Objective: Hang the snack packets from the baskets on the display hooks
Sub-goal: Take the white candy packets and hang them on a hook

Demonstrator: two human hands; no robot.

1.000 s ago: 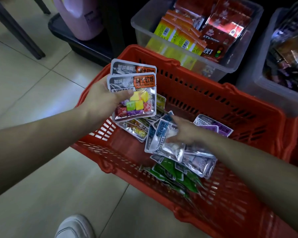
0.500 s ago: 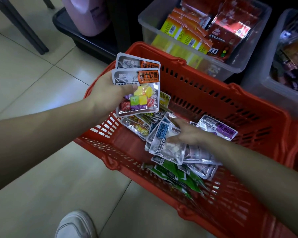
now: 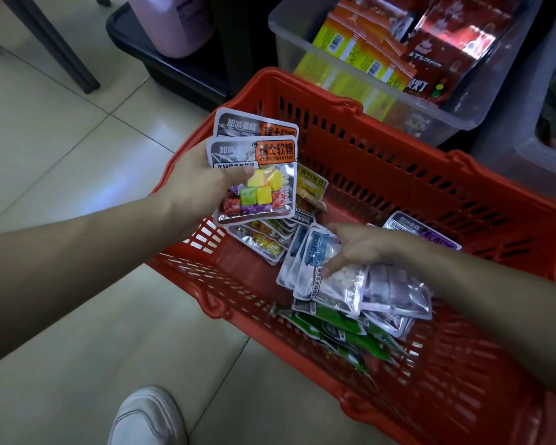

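Observation:
A red plastic basket (image 3: 398,162) stands on the tiled floor with several snack packets lying in it. My left hand (image 3: 196,184) holds two orange-labelled candy packets (image 3: 264,181) fanned above the basket's left rim, thumb on the front one. My right hand (image 3: 360,248) reaches into the basket, and its fingers grip a silver packet with a blue label (image 3: 321,268) on top of the pile. Green packets (image 3: 341,332) lie nearer me and a purple-labelled packet (image 3: 430,236) lies behind my right wrist. No display hooks are in view.
A clear bin (image 3: 382,91) of yellow and red packets stands behind the basket, and another clear bin (image 3: 543,139) is at the right. A black tray (image 3: 161,59) with a pink jug sits at the back left. My white shoe (image 3: 148,419) is on the floor.
The view has shifted slightly, so basket and hands sit a little higher and further right in the frame. My right hand has closed more on the silver packet; my left still holds the candy packets.

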